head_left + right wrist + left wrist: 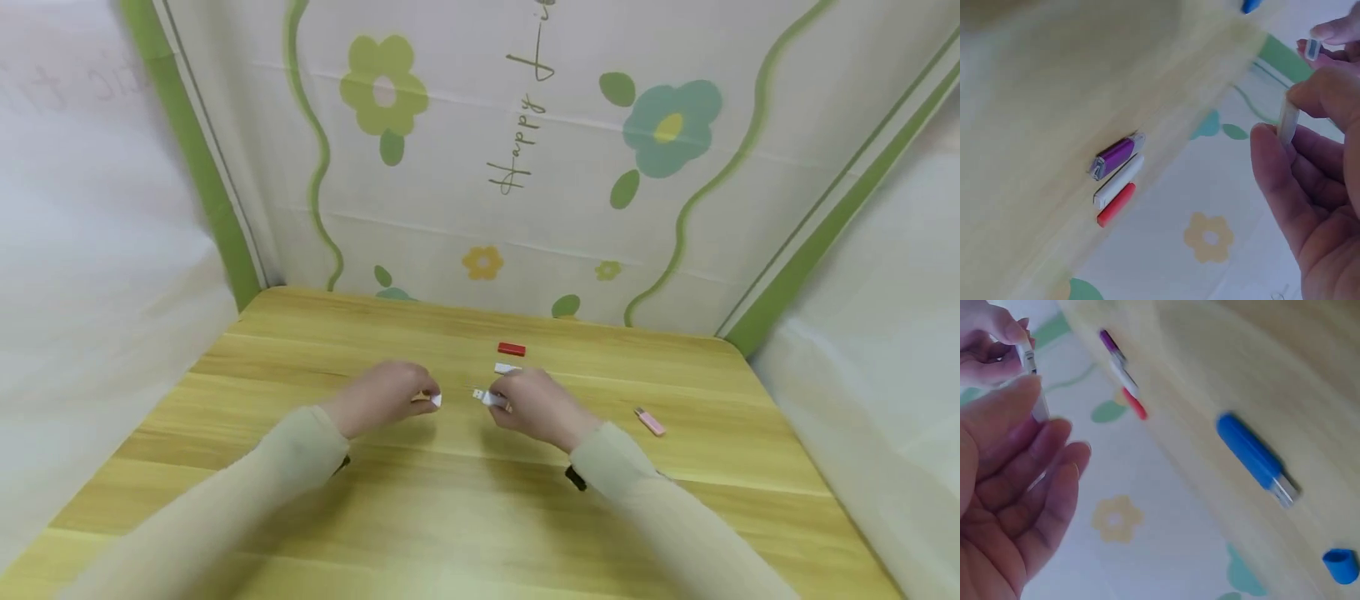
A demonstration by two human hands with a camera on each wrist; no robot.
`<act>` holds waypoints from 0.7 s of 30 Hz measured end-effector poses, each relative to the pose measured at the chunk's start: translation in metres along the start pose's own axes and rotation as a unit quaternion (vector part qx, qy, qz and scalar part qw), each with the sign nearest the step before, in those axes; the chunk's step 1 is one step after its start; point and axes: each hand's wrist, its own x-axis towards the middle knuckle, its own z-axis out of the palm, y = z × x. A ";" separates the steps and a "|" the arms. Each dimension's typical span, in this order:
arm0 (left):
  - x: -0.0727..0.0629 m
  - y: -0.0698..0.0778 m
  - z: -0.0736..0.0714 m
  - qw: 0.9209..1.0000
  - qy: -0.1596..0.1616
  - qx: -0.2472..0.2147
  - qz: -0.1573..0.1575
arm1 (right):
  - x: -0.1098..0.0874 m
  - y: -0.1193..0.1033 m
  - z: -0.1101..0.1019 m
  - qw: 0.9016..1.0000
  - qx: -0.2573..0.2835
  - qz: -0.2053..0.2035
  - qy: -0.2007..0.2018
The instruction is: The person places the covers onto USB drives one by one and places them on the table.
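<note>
In the head view my left hand point(386, 396) pinches a small white cap point(436, 400) between thumb and fingers. Across a short gap, my right hand point(540, 404) holds a white USB flash drive point(491, 399), its metal plug bare and pointing left at the cap. The right wrist view shows the cap's hollow end point(1312, 49) facing the camera. There, the thumb and fingers of the right hand cover part of the drive's body point(1287, 119). Both hands are raised over the wooden table.
A red flash drive point(512, 349) and another white one point(507, 367) lie behind my right hand, beside a purple drive point(1116, 156). Farther right is a pink drive point(649, 421). A blue drive point(1250, 453) lies uncapped near its blue cap point(1340, 565). Patterned cloth point(450, 183) surrounds the table.
</note>
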 end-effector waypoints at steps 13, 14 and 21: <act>-0.022 0.065 -0.004 0.994 0.092 0.030 0.041 | -0.064 -0.033 -0.028 0.990 0.001 -0.078 0.120; -0.024 0.070 -0.005 0.994 0.098 0.027 0.044 | -0.067 -0.036 -0.030 0.988 0.001 -0.082 0.128; -0.031 0.100 -0.004 0.988 0.139 0.024 0.068 | -0.089 -0.055 -0.041 0.978 0.022 -0.114 0.175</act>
